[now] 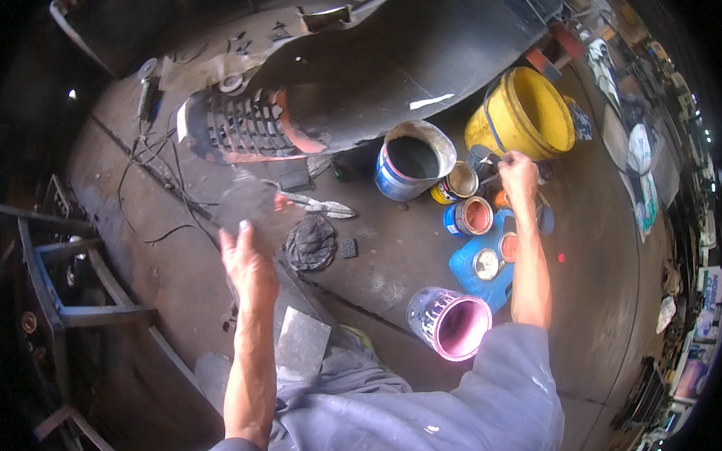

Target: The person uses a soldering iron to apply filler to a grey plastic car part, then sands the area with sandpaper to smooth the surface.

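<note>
My left hand (248, 267) is raised on the left, its fingers closed at the edge of a blurred, greyish flat piece (251, 202) whose kind I cannot make out. On the right, my right hand (518, 174) grips a small dark tool (491, 160), mostly hidden by the fingers. That tool is over or beside a small dark cup (479, 154), which stands against a yellow bucket (533, 113). Close by are a small open can (461, 181) with a yellow label and a blue can (467, 217) with reddish contents.
A large dark curved vehicle panel (385, 47) with a grille lies ahead. Around are a grey-filled bucket (410, 155), a blue jug (475, 261), a pink-lined can (454, 322), snips (320, 205) and a black rag (310, 242). A metal frame (99, 313) stands left; a cable (148, 235) crosses the floor.
</note>
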A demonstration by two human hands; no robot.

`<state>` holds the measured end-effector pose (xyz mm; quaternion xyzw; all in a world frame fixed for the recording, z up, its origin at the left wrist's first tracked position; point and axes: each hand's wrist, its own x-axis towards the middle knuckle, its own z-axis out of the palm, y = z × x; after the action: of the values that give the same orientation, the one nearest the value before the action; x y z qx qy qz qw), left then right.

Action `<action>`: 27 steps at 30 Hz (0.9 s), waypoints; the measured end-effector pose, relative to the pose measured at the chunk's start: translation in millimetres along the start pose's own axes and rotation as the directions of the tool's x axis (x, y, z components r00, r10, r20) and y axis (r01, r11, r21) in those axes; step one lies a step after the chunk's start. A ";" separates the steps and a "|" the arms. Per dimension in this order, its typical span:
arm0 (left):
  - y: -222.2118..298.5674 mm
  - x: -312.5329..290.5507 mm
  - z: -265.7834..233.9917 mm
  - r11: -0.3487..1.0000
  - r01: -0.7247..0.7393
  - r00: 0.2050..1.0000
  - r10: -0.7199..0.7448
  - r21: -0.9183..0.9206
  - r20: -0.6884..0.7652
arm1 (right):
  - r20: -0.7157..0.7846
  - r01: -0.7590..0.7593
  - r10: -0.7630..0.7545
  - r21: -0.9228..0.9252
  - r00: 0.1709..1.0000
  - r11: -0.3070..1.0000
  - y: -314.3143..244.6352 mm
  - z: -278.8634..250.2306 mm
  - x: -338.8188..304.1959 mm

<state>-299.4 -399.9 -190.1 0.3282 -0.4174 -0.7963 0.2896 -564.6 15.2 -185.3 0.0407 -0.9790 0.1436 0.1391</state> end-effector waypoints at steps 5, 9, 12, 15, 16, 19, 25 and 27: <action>-28.2 -8.1 32.7 0.958 0.272 0.959 -0.262 -0.091 0.109 | -0.061 0.136 -0.122 0.516 0.991 0.845 -95.6 -86.3 -39.9; -1.0 -31.5 79.1 0.834 0.475 0.872 -0.403 -0.281 0.277 | -0.165 0.198 -0.110 0.806 0.980 0.558 -156.5 -96.7 -76.8; 22.4 -46.8 97.1 0.786 0.544 0.825 -0.437 -0.294 0.359 | -0.419 0.536 -0.334 0.686 0.844 0.493 -181.6 -88.5 -85.9; 45.6 -57.8 106.0 0.753 0.580 0.801 -0.456 -0.311 0.388 | -0.489 0.542 -0.253 0.810 0.835 0.226 -205.9 -65.9 -97.9; 52.0 -60.1 106.0 0.750 0.584 0.794 -0.446 -0.311 0.415 | -0.506 0.552 -0.244 0.814 0.827 0.183 -211.8 -60.5 -99.0; 70.2 -65.3 106.4 0.771 0.545 0.801 -0.362 -0.330 0.477 | -0.500 0.517 -0.172 0.853 0.849 0.069 -230.2 -54.4 -109.4; 78.4 -70.1 100.9 0.806 0.408 0.853 -0.168 -0.430 0.494 | -0.615 0.628 -0.135 0.738 0.777 0.248 -251.6 -55.2 -122.1; 80.8 -70.9 98.3 0.814 0.360 0.869 -0.114 -0.456 0.482 | -0.594 0.602 -0.127 0.741 0.794 0.299 -254.8 -57.0 -130.6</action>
<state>-315.7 -340.2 -58.3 0.1005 -0.1881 -0.9630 0.1645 -394.1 -206.4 -101.3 0.3058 -0.6415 0.6197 0.3331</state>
